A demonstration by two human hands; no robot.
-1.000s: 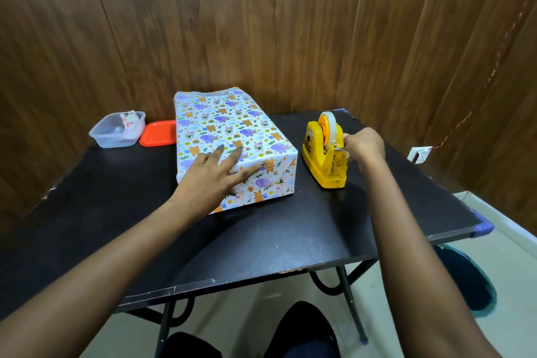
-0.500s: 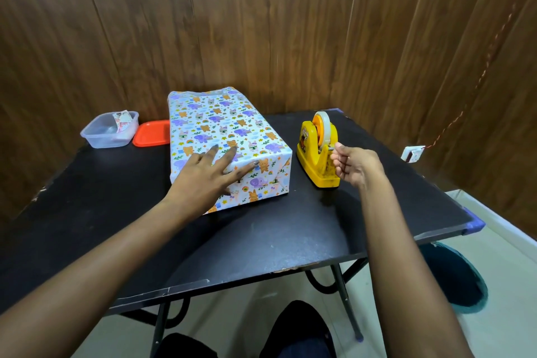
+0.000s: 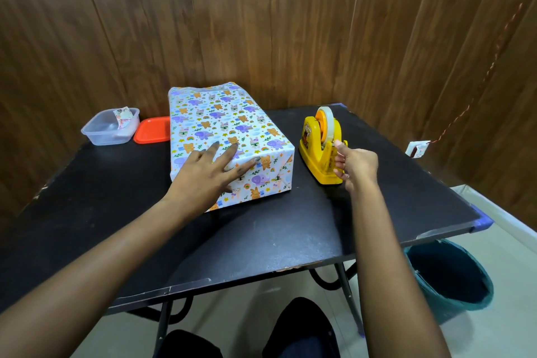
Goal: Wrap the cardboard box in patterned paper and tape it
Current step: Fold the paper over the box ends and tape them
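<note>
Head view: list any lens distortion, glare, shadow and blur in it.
Head view: wide-angle stretch tilts the wood wall panels outward and swells both forearms; soft, even light, faint sheen on the black table, weak shadow under the left hand on the wrapped box; all sharp, but whether the right hand pinches anything at the yellow tape dispenser is unreadable.

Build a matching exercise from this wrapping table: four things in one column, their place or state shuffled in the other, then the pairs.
1. wrapped box
2. tape dispenser
3. clear tub
4. orange lid

A. lies flat between tub and box
B. left hand rests flat on it
C. far left of the table, paper scrap inside
D. right hand at its cutter end

Pairs: 1-B, 2-D, 3-C, 4-A.
</note>
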